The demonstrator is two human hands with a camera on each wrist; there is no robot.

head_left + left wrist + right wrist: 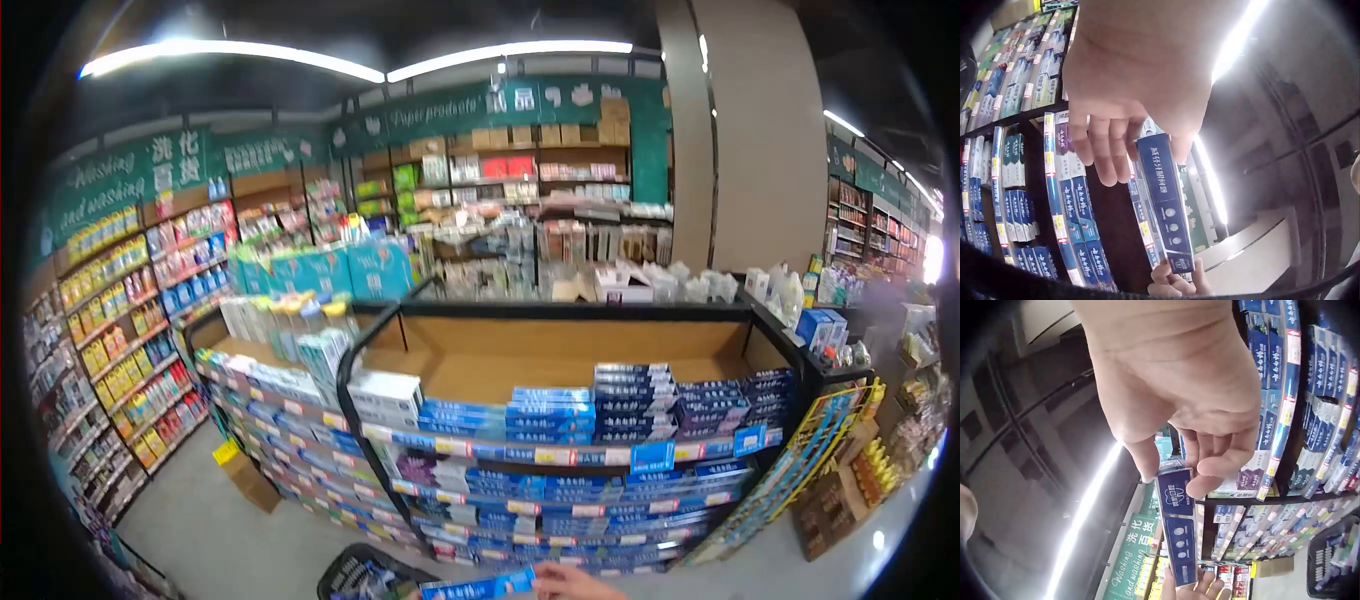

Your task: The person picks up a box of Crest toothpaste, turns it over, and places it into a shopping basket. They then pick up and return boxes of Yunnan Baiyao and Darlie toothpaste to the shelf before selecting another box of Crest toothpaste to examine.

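A long blue toothpaste box (480, 586) is held at its two ends between both hands, low in front of the body. In the left wrist view, my left hand (1138, 75) grips one end of the box (1165, 200) between thumb and fingers. The fingers of my right hand (1175, 284) curl at its far end. From the right wrist view, my right hand (1179, 375) pinches the nearer end of the box (1177, 515), and my left hand (1200, 589) is at the other. A printed face with white lettering and small round pictures shows on it.
A shelf unit (590, 455) stocked with rows of toothpaste boxes stands ahead. A black shopping basket (345, 565) with goods inside is at lower left. A cardboard box (248, 485) sits on the floor, and a yellow wire rack (815, 440) stands at the unit's right end.
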